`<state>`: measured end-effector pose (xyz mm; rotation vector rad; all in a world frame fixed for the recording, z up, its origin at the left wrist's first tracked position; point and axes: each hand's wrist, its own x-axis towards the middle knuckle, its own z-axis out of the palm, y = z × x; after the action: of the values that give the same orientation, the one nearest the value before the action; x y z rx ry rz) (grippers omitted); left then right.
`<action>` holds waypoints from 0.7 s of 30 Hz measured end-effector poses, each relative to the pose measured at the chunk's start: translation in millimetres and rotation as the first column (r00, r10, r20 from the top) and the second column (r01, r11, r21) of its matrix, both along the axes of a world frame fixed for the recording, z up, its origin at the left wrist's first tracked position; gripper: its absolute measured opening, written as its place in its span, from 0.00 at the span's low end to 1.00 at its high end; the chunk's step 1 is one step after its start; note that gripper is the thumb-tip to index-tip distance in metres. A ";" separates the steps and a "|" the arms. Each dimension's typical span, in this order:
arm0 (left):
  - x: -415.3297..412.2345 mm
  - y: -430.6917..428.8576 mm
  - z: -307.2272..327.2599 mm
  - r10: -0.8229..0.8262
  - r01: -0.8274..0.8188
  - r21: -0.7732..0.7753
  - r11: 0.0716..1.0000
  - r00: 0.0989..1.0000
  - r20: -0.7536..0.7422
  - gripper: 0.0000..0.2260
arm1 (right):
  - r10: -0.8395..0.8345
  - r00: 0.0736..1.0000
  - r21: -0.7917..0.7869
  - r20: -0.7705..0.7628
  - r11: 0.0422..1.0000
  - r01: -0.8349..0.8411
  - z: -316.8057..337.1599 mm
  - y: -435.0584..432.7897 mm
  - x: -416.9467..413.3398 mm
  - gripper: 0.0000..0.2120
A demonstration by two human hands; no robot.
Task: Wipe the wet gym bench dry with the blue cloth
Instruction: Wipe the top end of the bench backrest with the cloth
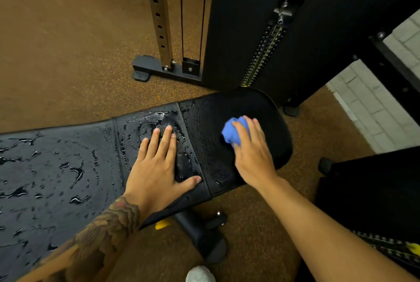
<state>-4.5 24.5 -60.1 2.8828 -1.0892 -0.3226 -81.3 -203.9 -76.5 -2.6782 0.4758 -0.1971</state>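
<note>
Cloth is the hard part to read: the blue cloth (234,131) is bunched into a wad and half covered by your right hand (252,156), whose thumb is out of sight, so you cannot tell how firmly the wad is pinched. The gym bench (68,168) runs off the picture at the left edge, and both your forearms are cut off at the bottom. The wad sits on the rounded right end pad of the bench, near its middle, poking out past your index finger toward the left. Your right fingers curve over the top of it and hold it down against the pad. Your left hand (156,165) lies flat, palm down, fingers straight and slightly spread, on the wet middle section just beside the seam, holding nothing. Pools and beads of water (77,171) cover the long section toward the left end; the right end pad looks duller, with fewer drops.
</note>
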 end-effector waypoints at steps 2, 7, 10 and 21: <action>0.0 -0.3 -0.5 -0.002 0.002 -0.002 1.000 1.000 0.013 0.51 | 0.107 0.994 -0.011 -0.014 0.994 -0.107 0.9 21.7 11.0 0.26; -0.2 1.8 -2.1 -0.019 0.019 -0.011 1.000 1.000 0.007 0.50 | 0.443 0.893 -0.005 -0.073 0.896 -0.445 5.6 35.1 -51.5 0.28; 0.7 1.8 -1.4 -0.022 0.022 -0.011 1.000 1.000 0.010 0.50 | 0.378 0.923 0.011 -0.074 0.926 -0.379 6.2 6.9 -62.1 0.28; 0.8 0.6 -3.4 -0.027 0.028 -0.022 0.999 1.000 0.012 0.49 | 0.204 0.979 -0.034 -0.003 0.978 -0.204 -2.5 33.8 125.5 0.25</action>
<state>-3.8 25.0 -63.4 2.8566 -1.1277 -0.2941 44.2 -170.1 -79.0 -2.7372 0.1966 -0.1466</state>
